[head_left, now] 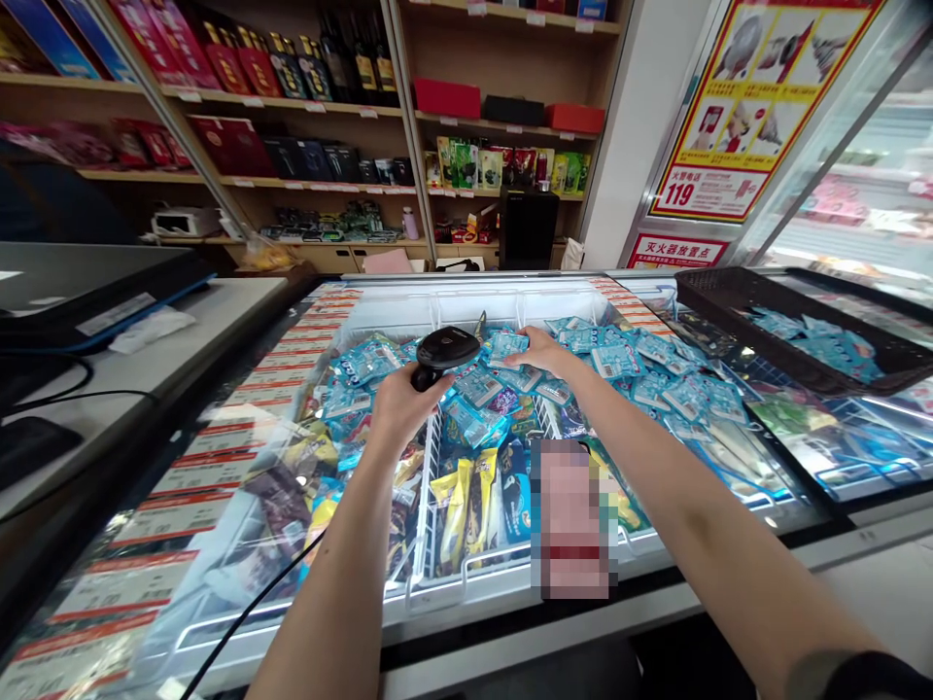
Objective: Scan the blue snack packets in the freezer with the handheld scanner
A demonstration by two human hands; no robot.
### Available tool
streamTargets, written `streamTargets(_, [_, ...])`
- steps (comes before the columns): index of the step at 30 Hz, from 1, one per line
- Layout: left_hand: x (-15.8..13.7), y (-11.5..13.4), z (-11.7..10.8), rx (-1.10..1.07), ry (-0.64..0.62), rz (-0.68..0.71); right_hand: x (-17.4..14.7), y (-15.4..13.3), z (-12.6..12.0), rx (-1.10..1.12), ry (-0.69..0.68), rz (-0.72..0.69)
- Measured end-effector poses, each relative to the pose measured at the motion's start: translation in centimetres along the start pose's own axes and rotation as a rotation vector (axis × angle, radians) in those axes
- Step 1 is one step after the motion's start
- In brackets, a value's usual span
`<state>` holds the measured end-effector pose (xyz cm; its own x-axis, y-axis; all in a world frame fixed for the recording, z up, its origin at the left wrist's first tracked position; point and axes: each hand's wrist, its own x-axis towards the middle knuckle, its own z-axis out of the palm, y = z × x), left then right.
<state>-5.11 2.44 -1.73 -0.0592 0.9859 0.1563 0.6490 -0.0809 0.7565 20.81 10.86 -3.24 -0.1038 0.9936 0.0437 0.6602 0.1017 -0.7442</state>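
My left hand (pixel 406 403) is wrapped around the handle of a black barcode scanner (pixel 447 348), its head pointing to the right above the chest freezer (pixel 473 303). Just right of the scanner, my right hand (pixel 543 352) has its thumb and fingers on a small blue packet (pixel 504 346). Many similar blue packets (pixel 616 358) are spread over the freezer on both sides of my hands. Lower down, yellow-wrapped ice creams (pixel 466 496) lie in a white wire basket (pixel 427 506). The scanner's cable (pixel 255 608) runs down past my left forearm.
A dark tray (pixel 736 292) with blue packets stands at the right. Price labels (pixel 182 476) line the freezer's left side. A pixelated patch covers something at the front edge. On the left is a counter (pixel 240 301) with a black device; stocked shelves (pixel 292 185) stand behind.
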Motion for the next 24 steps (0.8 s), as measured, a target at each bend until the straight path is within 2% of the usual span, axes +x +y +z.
streamTargets(4, [0.0, 0.1, 0.0, 0.026, -0.022, 0.014, -1.1, 0.5, -0.3, 0.189, 0.153, 0.013])
streamTargets(12, [-0.5, 1.2, 0.1, 0.013, -0.052, 0.039, -4.2, 1.9, -1.3, 0.820, 0.347, 0.060])
streamTargets(18, [-1.1, 2.2, 0.4, -0.034, -0.158, 0.080, -5.8, 4.1, -1.9, 0.952, 0.508, -0.039])
streamTargets(24, [-1.8, 3.5, 0.6, -0.065, -0.298, 0.069, -5.5, 5.7, -2.2, 1.058, 0.539, -0.018])
